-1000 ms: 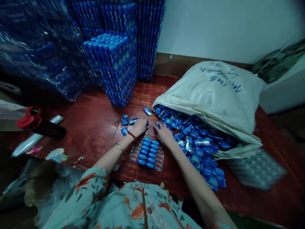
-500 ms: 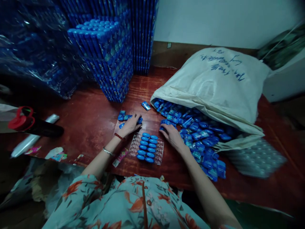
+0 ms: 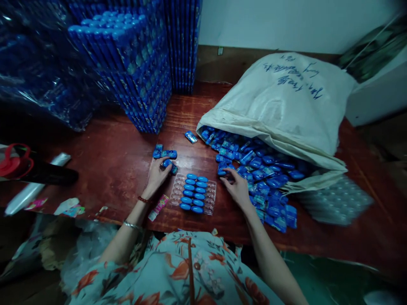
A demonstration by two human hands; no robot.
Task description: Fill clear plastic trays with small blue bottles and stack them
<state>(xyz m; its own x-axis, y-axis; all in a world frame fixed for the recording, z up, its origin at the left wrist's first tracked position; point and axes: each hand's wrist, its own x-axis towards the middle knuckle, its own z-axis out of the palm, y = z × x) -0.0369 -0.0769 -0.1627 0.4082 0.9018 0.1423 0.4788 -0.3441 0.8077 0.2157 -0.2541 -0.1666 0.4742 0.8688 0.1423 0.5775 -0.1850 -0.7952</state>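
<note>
My left hand (image 3: 159, 173) is closed, thumb and forefinger on a small blue wrapped packet (image 3: 171, 167). Just beyond it lie a few similar packets (image 3: 168, 153). My right hand (image 3: 235, 187) pinches another blue packet (image 3: 221, 170) at the left edge of a loose heap of blue packets (image 3: 267, 186). Between my hands rests a clear plastic tray (image 3: 210, 199) with rounded hollows. Two middle columns of it carry glossy blue oval pieces (image 3: 189, 187), while the hollows at either side show bare.
A white sack (image 3: 280, 101) spills packets at the right, near a clear moulded sheet (image 3: 340, 203). Tall blue stacks (image 3: 140, 80) stand behind. One packet (image 3: 190, 137) lies by the sack mouth. A red-lidded dark bottle (image 3: 47, 171) lies at left near a pink wrapper (image 3: 158, 207).
My left hand has drawn back leftward from the packets beyond the tray, its fingers now on one nearer packet. My right hand stays by the heap, fingers more curled. The whole view has shifted slightly.
</note>
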